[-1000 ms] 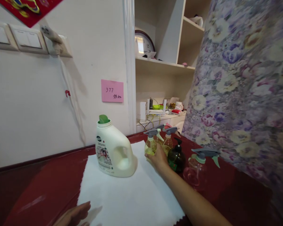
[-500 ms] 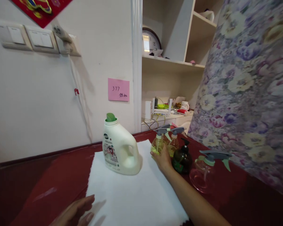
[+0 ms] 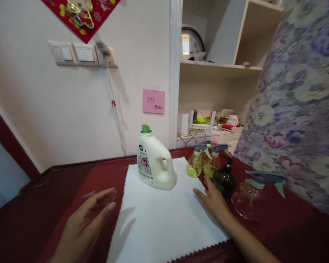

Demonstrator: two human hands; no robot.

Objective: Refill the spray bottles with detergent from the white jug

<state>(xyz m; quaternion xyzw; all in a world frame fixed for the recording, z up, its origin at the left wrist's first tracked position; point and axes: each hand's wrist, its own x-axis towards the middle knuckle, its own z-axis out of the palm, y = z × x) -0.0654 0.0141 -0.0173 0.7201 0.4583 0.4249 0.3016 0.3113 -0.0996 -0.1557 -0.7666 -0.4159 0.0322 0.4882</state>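
A cream detergent jug (image 3: 156,164) with a green spout stands upright on a white cloth (image 3: 159,219). My left hand (image 3: 84,215) is held open at the cloth's left edge, holding nothing. To the right, my right hand (image 3: 214,201) is open too, thumb and fingers apart, over the cloth's right edge. Just beyond it stand two spray bottles with yellow-green liquid, a left one (image 3: 193,166) and a right one (image 3: 212,166). Beside its fingers is a dark green pump bottle (image 3: 225,181). A spray bottle with pink liquid (image 3: 246,201) stands farther right.
The dark red tabletop (image 3: 98,179) meets a white wall with a pink note (image 3: 153,101) and a plugged-in cord (image 3: 116,120). Behind are shelves with a clock (image 3: 192,44) and a white router (image 3: 201,126). A floral curtain (image 3: 296,109) hangs at the right.
My right hand has let go of the left yellow-green spray bottle and drawn back toward me. My left hand has come further into view. The camera view has turned left.
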